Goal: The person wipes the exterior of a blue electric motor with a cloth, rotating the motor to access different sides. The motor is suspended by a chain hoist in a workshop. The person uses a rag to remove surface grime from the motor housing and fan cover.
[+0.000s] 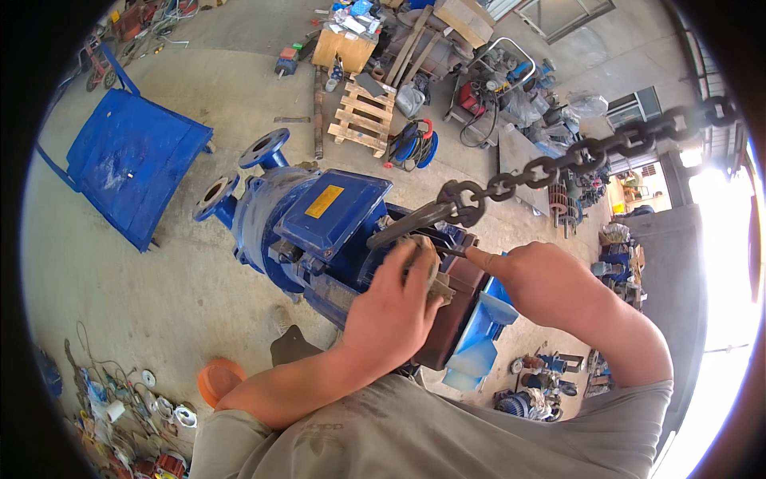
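A large blue motor-driven pump [263, 215] with two round flanges stands before me, its flat terminal box [339, 211] bearing a yellow label. Over its near end a heavy steel hook [411, 225] hangs from a chain [586, 156]. My left hand [391, 307] is closed around a dirty grey-brown piece [437, 289] beside the hook; its kind is unclear. From the right, my right hand [511, 275] grips a thin dark rod [451, 251], whose far tip is hidden near the left fingers. Below both hands are a rusty brown housing [453, 307] and light-blue fan blades [483, 331].
The taut chain slants to the upper right above my right arm. A blue metal platform [132, 160] stands at left. A wooden pallet [361, 118] and a cable reel [413, 145] lie beyond the pump. An orange bucket [219, 379] and scattered parts [148, 407] are at lower left.
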Tool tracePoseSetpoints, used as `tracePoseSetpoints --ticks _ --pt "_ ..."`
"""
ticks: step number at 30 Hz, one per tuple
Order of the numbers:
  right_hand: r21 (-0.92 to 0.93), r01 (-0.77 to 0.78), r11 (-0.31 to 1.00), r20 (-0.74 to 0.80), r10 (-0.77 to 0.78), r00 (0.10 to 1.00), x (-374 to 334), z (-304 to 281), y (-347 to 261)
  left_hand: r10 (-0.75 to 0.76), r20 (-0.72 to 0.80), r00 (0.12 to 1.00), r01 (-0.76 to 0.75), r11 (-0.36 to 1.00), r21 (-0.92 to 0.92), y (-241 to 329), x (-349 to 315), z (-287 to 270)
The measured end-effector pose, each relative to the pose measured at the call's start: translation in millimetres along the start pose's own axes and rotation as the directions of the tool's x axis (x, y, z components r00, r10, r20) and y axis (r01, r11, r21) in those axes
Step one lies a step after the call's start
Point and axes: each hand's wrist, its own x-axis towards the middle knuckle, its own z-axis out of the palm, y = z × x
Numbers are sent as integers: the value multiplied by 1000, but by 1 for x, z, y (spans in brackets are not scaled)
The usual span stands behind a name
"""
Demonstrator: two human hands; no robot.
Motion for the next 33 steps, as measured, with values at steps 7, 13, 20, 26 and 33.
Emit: tracePoseSetpoints --ticks 7,13,20,26,33 --pt "-27 -135 990 0 135 991 -77 -17 1 88 177 980 -114 983 143 1 8 14" --pt "133 -279 951 -19 284 959 -120 -6 -14 250 176 952 -284 937 203 15 11 37" --pt "367 -242 898 -232 341 911 -126 42 -1 333 161 929 -365 893 263 19 7 36" --pt "319 -256 913 -121 307 944 -114 33 4 238 243 940 -300 916 266 23 -3 24" --pt "106 -157 982 -47 162 986 -61 22 15 197 243 950 -267 916 300 21 -7 21"
